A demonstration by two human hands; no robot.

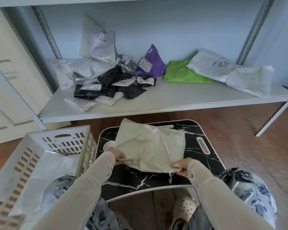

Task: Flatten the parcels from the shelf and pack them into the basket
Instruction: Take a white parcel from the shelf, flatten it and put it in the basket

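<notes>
A cream plastic parcel bag (pixel 150 146) lies crumpled on a black marble-pattern lap table (pixel 198 156). My left hand (pixel 118 156) pinches its near left edge and my right hand (pixel 181 166) grips its near right corner. The white slatted basket (pixel 40 143) stands at my left, with a pale flat bag (pixel 56 166) lying inside. On the white shelf (pixel 156 103) beyond the table sit several more parcels: white ones (pixel 96 45), black ones (pixel 110 83), a purple one (pixel 152 63), a green one (pixel 183 73) and a long white one (pixel 231 70).
The shelf's metal uprights (pixel 254 30) stand at the back left and right. A white cabinet (pixel 10 77) is at the far left. My knees in patterned trousers and a cream clog (pixel 184 208) are under the table, on a wooden floor (pixel 239 127).
</notes>
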